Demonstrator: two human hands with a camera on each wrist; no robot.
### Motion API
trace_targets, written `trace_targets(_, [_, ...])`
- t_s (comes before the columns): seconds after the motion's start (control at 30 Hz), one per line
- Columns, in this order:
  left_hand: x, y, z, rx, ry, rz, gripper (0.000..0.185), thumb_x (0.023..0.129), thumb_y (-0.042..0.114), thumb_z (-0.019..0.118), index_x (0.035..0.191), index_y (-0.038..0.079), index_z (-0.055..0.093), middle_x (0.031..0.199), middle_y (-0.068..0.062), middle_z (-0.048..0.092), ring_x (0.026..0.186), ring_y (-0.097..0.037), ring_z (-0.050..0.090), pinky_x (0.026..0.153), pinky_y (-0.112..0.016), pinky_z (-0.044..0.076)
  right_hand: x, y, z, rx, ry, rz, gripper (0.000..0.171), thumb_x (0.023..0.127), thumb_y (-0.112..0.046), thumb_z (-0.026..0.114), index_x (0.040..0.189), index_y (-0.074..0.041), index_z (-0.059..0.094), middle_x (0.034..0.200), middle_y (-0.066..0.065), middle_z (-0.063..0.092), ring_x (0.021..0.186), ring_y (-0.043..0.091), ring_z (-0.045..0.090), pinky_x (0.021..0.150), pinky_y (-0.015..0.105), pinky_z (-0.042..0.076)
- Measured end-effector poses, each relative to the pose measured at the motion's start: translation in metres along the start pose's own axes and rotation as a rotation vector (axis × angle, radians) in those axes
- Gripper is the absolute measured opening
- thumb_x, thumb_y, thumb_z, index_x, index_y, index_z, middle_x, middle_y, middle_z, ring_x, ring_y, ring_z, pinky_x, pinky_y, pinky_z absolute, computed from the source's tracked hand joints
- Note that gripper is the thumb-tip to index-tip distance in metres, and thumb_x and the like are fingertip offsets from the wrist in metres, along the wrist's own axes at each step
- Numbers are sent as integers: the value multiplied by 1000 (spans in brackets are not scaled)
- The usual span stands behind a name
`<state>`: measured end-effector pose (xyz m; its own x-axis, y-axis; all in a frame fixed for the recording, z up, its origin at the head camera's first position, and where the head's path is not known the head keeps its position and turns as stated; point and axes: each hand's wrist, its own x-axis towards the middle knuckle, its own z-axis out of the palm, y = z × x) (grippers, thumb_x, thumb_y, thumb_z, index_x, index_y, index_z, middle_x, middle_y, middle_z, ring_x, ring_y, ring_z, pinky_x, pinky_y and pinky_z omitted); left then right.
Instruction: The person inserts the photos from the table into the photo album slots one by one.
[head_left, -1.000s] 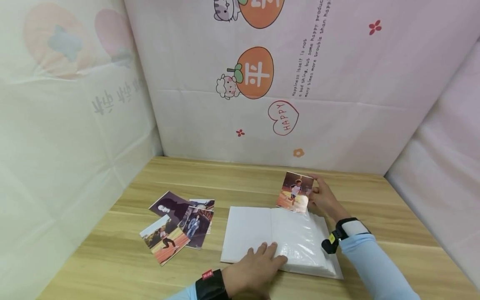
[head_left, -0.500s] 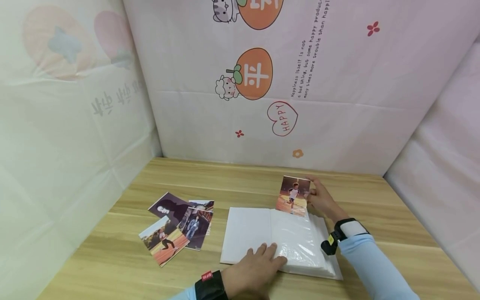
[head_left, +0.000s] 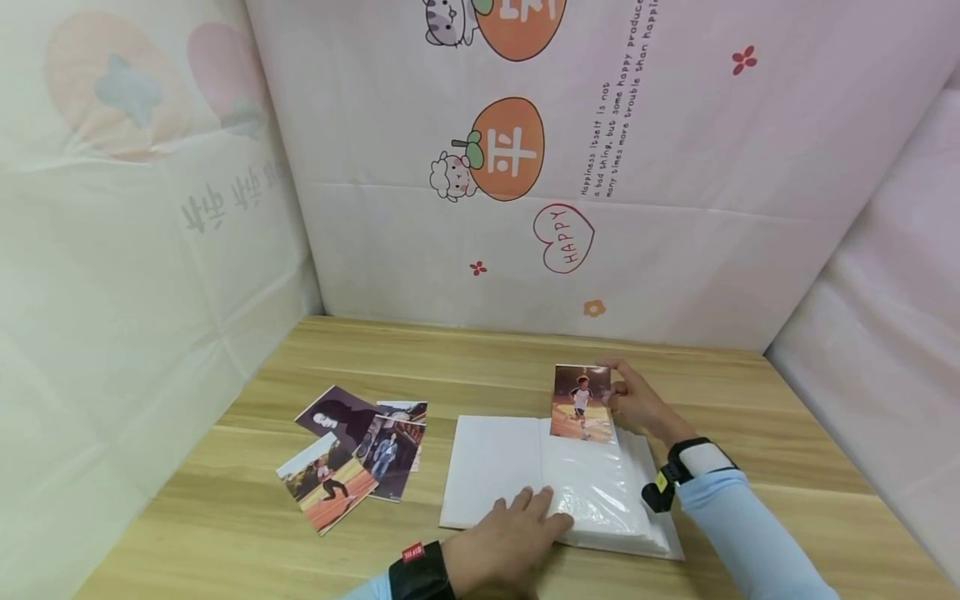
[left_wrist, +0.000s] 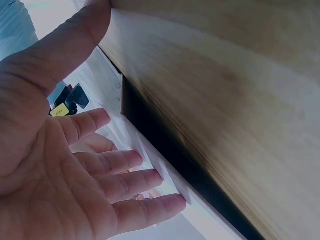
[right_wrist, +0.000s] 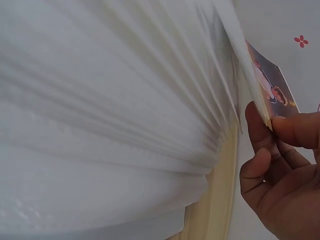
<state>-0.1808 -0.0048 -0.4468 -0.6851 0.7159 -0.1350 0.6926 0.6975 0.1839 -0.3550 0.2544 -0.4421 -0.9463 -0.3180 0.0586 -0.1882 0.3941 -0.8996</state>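
Note:
An open photo album [head_left: 491, 467] with white pages and clear plastic sleeves lies in front of me. At the top edge of its right page, my right hand [head_left: 645, 408] pinches a photo [head_left: 581, 400] of a running child in a white top. The photo's lower edge overlaps the sleeve's top. In the right wrist view, thumb and fingers meet at the page corner beside the photo [right_wrist: 280, 92], and a fan of sleeve pages [right_wrist: 125, 125] fills the left. My left hand [head_left: 510, 537] rests on the album's lower edge, fingers spread and straight.
Left of the album, several photos lie overlapping on the wooden table [head_left: 240, 492]: a dark portrait [head_left: 341, 414], a runner on a track [head_left: 330, 485] and a person in blue [head_left: 386, 458] among them. White printed cloth [head_left: 675, 258] walls in the table's back and sides.
My right hand has brought the photo down and slightly left, turning it nearly straight with the sleeve's top. My left hand has stayed on the album.

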Motion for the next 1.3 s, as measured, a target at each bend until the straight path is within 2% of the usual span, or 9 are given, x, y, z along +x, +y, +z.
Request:
trace_targets(0.1, [0,0,0,22,15,0,93,54,44,87,133,28,42,142,-8,33,125,-30,37,89,-49,42,-1,1,0,-10,-14,-15,66,80,21,43,139,-5,29,79,19,50,66,21,48,48,25,40])
trace_targets(0.37, [0,0,1,9,11,-3,94,55,44,87,135,28,40,143,-8,32,127,-30,36,91,-49,41,-3,3,2,-31,-75,28,63,81,15,40,139,-8,29,74,16,52,48,12,38,42,22,31])
trace_targets(0.6, [1,0,0,-10,-20,1,86,59,40,86,133,29,42,142,-6,33,126,-29,36,90,-49,41,-6,5,3,-34,-87,34,62,83,12,44,140,-6,28,76,15,52,50,12,38,43,21,31])
trace_targets(0.77, [0,0,-1,1,-13,3,90,57,45,86,134,28,41,142,-7,32,126,-29,35,91,-49,41,-6,4,4,-24,-81,0,60,83,13,47,138,-7,31,73,13,51,49,10,38,42,20,30])
trace_targets(1.0, [0,0,0,-4,-14,0,89,57,44,86,133,28,42,142,-6,33,126,-29,36,90,-49,41,-11,0,4,-40,-101,-10,54,84,13,44,135,0,38,79,18,52,58,16,44,48,23,36])
trace_targets(1.13, [1,0,0,-5,-16,-4,90,56,45,86,133,28,42,142,-7,33,126,-29,36,90,-49,41,-15,-3,5,-39,-113,-13,48,86,12,42,133,3,41,81,19,51,59,14,42,49,22,35])
trace_targets(1.3, [0,1,-1,4,-9,-1,91,55,46,86,133,28,42,142,-7,33,126,-30,36,90,-49,41,-17,-3,6,-48,-138,-51,47,86,14,40,131,4,44,82,22,51,63,19,46,51,22,36])
